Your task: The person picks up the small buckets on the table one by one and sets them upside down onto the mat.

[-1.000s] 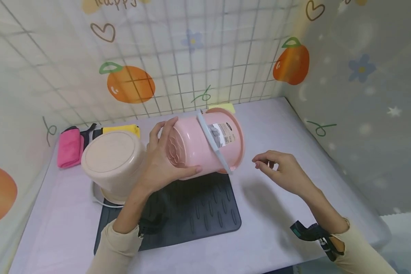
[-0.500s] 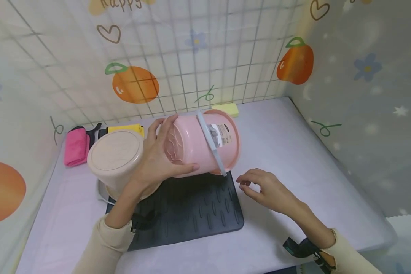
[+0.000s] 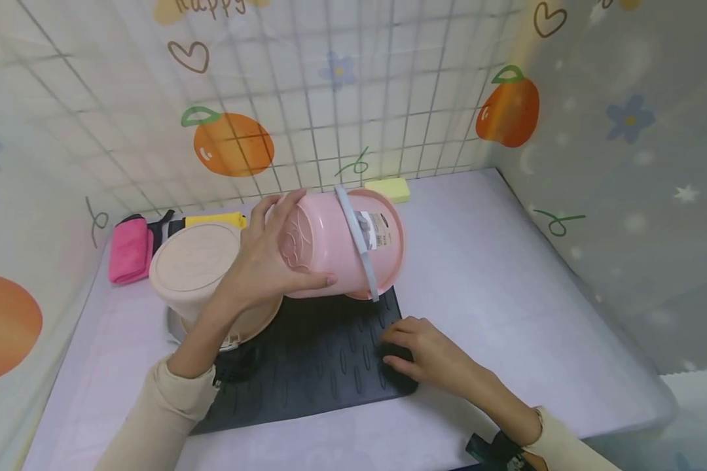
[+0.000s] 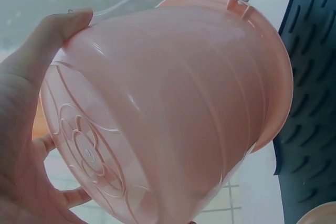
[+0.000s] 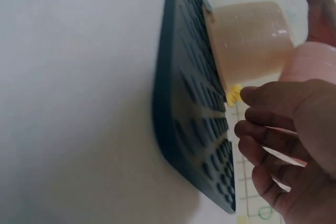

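Observation:
A pink bucket (image 3: pixel 330 242) is held on its side in the air above a dark ridged drying mat (image 3: pixel 312 379), mouth pointing right. My left hand (image 3: pixel 259 255) grips it at the base, thumb on the near side and fingers over the top. In the left wrist view the flower-patterned bottom of the bucket (image 4: pixel 178 87) faces the palm. The grey handle (image 3: pixel 356 235) lies across its side near a paper label. Over the mat's right edge is my right hand (image 3: pixel 433 356), fingers loosely bent and holding nothing; whether it touches the mat I cannot tell.
A cream bucket (image 3: pixel 191 268) stands upside down on the mat's left part, behind my left forearm. Folded pink cloth (image 3: pixel 131 252) and yellow cloth (image 3: pixel 215 220) lie at the back left. A pale yellow sponge (image 3: pixel 389 190) sits by the back grid wall.
My right hand has come left and toward the front, from beside the mat to over its right edge. The pink bucket has shifted slightly left in my left hand's grip.

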### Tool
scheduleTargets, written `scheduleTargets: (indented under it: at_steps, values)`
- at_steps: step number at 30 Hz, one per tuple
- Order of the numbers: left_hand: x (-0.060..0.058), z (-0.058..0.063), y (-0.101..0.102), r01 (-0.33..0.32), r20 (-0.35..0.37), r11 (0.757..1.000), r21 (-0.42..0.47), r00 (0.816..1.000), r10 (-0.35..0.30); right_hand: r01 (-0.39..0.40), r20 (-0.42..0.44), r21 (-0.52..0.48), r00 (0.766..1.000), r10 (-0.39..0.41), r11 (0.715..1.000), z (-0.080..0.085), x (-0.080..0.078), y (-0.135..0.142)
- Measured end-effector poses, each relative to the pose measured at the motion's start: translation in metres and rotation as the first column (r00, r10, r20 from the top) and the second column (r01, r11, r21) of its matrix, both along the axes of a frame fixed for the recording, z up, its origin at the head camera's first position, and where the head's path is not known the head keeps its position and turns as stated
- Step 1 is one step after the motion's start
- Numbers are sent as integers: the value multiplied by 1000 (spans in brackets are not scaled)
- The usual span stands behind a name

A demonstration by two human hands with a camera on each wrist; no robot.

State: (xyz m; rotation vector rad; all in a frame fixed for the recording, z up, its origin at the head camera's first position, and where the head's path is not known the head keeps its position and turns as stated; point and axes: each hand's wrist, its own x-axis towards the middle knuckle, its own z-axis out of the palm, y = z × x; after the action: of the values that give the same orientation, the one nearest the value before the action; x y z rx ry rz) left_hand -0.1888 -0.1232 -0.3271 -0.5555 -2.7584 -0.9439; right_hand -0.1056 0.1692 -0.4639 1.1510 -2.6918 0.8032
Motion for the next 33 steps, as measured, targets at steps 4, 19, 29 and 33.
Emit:
scheduleTargets:
  at_steps: [4, 19, 29, 33]
  values:
    - [-2, 3, -1, 4, 7, 999, -37, 1000, -4, -17, 11, 14, 1000, 17, 1000, -7, 4, -6]
    - [-9, 20, 3, 64, 6, 986, -153, 998, -64, 9, 0, 89, 1000, -9, 996, -26, 14, -11]
    - [-8, 25, 4, 72, 74, 973, -219, 996, -57, 2, -6, 30, 1000, -2, 1000, -34, 15, -14]
    - [-11, 27, 6, 74, 89, 969, -235, 995, -55, 7, 1, 18, 1000, -7, 1000, -35, 15, -15]
